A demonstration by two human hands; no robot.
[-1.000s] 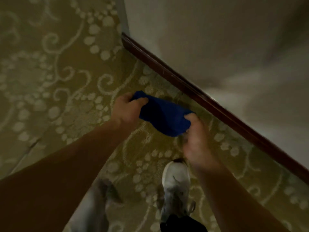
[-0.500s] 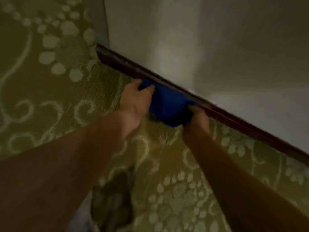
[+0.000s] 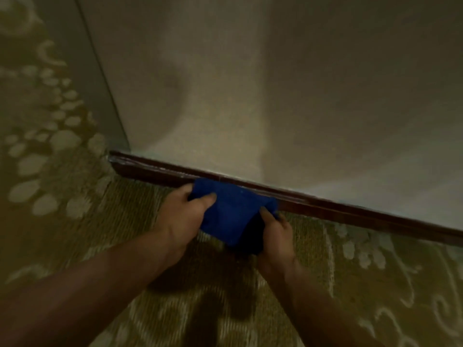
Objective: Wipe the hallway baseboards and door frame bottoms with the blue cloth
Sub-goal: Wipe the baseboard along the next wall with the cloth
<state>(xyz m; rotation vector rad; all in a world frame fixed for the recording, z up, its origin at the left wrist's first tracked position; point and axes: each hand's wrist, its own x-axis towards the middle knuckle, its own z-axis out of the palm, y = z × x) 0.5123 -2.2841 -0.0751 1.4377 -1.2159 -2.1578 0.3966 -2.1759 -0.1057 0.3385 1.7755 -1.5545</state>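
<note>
Two bare forearms enter from the 6 and 7 o'clock edges, cut off by the picture's border, over a blurred patterned carpet (image 3: 62,171). Farther out, the left hand (image 3: 186,216) pinches the left end of the blue cloth (image 3: 230,209), thumb on top and fingers curled out of sight beneath it. The right hand (image 3: 274,232) grips the cloth's right end; its fingers are mostly hidden behind the fabric. The cloth's upper edge touches the dark wooden baseboard (image 3: 350,212), covering a short stretch of it toward 12 o'clock. Beyond rises a dim, softly blurred wall (image 3: 275,83), its corner at 10 o'clock.
</note>
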